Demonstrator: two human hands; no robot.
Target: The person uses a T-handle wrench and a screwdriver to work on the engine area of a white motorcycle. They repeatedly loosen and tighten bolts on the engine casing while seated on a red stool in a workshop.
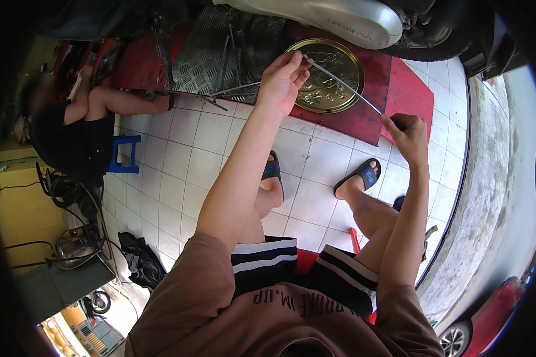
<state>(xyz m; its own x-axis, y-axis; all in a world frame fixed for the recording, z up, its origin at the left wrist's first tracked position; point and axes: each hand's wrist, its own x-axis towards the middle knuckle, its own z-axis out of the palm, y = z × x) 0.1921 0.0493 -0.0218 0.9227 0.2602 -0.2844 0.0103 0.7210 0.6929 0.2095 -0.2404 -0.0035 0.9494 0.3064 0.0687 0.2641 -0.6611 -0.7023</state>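
Observation:
A long thin metal rod [342,85] stretches slantwise between my two hands, over a round gold-coloured metal tray [357,71]. My left hand [281,83] is closed around its far end in a pinch of thumb and fingers. The near end sits in the grip of my right hand [410,135], whose thumb and curled fingers press on it. Small parts seem to lie in the tray, too small to name. Beneath it is a red work platform [375,89]. Above hangs the silver cover [351,22] of a motorcycle.
Diamond-patterned metal plate [199,56] with several long tools covers the platform's left part. A person [65,119] sits at the far left near a blue stool [125,153]. White tiles [309,156] form the floor, and a compressor-like machine [74,245] with hoses stands at left.

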